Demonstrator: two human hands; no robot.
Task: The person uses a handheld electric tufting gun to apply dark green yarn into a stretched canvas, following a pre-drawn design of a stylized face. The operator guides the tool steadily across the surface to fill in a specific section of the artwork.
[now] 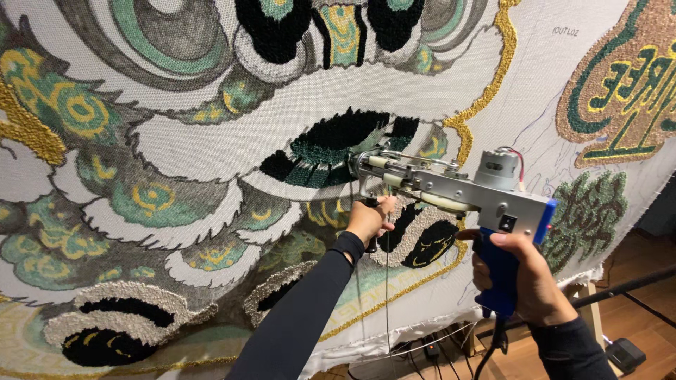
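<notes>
Tufting gun (451,186) held level, nose against the stretched backing cloth (211,148) at centre: right hand (524,281) fingers clamped round the blue grip, left hand (367,219) fingers wrapped round the front handle to steady it.

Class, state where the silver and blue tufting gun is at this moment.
In the head view, the silver and blue tufting gun is right of centre, its tip against the patterned tufted cloth, between the left hand and right hand.

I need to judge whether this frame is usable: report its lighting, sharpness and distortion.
Head view: warm, even light on the tufted canvas, no glare; grey-and-blue tufting gun and both hands sharp, left hand on the front grip, right hand on the blue handle; wide-angle bending at edges; lower right dim.
</notes>
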